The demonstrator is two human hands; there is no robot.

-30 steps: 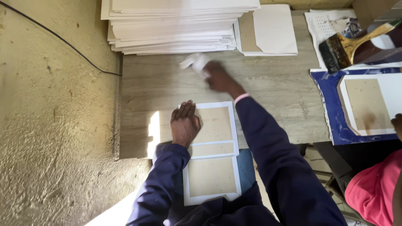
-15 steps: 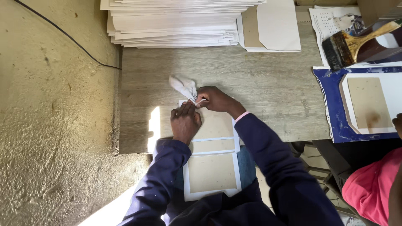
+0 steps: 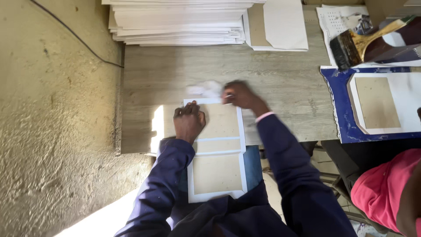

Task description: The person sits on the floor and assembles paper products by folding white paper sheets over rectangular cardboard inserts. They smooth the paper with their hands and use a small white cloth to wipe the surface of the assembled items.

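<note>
Pressing down on a white-bordered board cover with brown card panels (image 3: 218, 147), the left hand (image 3: 189, 121) lies knuckles up with fingers curled on the cover's upper left panel. The cover overhangs the near edge of the grey wood-grain worktop (image 3: 280, 83): its upper panel lies on the worktop, its lower panel sticks out over the person's lap.

Right hand (image 3: 239, 93): at the cover's top right corner, motion-blurred. It grasps a crumpled white cloth (image 3: 206, 89), which lies on the worktop just past the cover's top edge. Exact finger grip cannot be made out through the blur.

Both arms in dark blue sleeves; a pale cuff shows at the right wrist.

Far edge of worktop: tall stack of white boards (image 3: 180, 22), reaching to the far left corner. Just to its right, a folded white-and-brown cover piece (image 3: 280, 24).

Right side of worktop: blue sheet with ragged white edge (image 3: 337, 109) carrying another white cover with a brown panel (image 3: 381, 103). Beyond it, a wide paintbrush with dark bristles and a yellowish handle (image 3: 366, 39) rests on printed paper (image 3: 337, 19) at the far right corner.

Left of worktop: rough yellowish wall (image 3: 52, 118) with a thin black cable (image 3: 74, 37) running across it.

Lower right: part of another person in a pink garment (image 3: 381, 188), hands not visible.
</note>
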